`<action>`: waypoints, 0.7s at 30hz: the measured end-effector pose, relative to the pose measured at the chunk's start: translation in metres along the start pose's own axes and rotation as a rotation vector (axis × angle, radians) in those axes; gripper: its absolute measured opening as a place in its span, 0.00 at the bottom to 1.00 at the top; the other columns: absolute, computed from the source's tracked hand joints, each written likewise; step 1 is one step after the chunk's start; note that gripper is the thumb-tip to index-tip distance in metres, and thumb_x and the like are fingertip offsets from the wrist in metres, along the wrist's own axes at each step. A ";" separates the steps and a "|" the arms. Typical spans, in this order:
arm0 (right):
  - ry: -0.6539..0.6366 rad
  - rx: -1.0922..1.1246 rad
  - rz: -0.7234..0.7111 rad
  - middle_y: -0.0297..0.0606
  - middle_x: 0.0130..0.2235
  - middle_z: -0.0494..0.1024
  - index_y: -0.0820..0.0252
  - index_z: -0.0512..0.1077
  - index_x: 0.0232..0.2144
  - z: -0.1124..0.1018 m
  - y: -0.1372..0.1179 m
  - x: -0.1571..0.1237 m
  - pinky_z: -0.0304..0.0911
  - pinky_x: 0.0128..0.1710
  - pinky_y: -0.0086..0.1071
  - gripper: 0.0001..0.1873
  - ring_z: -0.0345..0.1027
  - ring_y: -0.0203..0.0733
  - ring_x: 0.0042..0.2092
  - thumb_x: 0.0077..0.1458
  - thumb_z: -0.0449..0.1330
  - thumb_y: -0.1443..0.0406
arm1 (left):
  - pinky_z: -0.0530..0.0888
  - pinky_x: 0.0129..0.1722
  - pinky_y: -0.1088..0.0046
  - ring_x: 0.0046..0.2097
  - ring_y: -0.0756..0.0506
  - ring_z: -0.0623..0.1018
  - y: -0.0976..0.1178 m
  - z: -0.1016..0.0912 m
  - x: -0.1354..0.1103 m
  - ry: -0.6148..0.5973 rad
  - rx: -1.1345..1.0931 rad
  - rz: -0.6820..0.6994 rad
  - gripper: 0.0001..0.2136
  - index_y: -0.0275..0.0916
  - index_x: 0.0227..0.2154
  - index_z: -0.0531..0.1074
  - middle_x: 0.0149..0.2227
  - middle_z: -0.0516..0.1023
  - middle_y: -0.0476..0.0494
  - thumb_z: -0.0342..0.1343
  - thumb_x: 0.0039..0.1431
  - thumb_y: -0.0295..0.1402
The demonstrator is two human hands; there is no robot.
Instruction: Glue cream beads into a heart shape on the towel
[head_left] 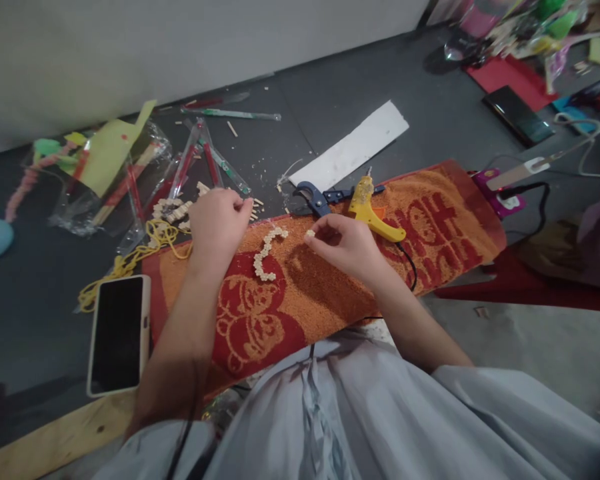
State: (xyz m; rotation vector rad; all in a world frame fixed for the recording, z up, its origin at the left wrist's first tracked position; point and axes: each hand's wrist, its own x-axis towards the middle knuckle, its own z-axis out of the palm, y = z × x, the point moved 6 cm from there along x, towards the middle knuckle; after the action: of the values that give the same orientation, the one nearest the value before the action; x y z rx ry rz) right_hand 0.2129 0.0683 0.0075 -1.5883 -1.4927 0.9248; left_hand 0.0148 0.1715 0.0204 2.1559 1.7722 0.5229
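Note:
My left hand (219, 223) rests closed at the far edge of an orange and red towel (330, 280), fingertips pinched by small wooden stick pieces (177, 210); what it holds is hidden. My right hand (344, 243) pinches a small cream bead-like piece (310, 233). Between the hands a curved chain of cream pieces (266, 253) lies on the towel. A yellow glue gun (370, 208) sits just beyond my right hand, its black cord running down past my wrist.
Blue-handled cutters (314, 197) and a white card strip (353, 147) lie behind the towel. A phone (117, 333) lies at the left beside yellow cord (130, 260). Plastic sleeves with red sticks (130, 180) are scattered far left. Another phone (517, 113) and clutter sit far right.

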 end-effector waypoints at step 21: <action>-0.202 -0.426 0.019 0.43 0.40 0.82 0.61 0.79 0.40 0.037 0.003 0.015 0.61 0.39 0.33 0.10 0.73 0.45 0.40 0.58 0.58 0.69 | 0.69 0.50 0.62 0.47 0.39 0.74 0.040 0.036 -0.017 -0.473 0.011 0.438 0.13 0.37 0.41 0.80 0.42 0.77 0.39 0.59 0.52 0.32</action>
State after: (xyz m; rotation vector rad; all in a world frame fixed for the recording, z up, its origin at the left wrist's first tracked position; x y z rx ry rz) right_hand 0.1818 0.0848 -0.0121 -1.8506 -1.9165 0.8343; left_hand 0.0628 0.1467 0.0048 2.4260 1.0649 0.0741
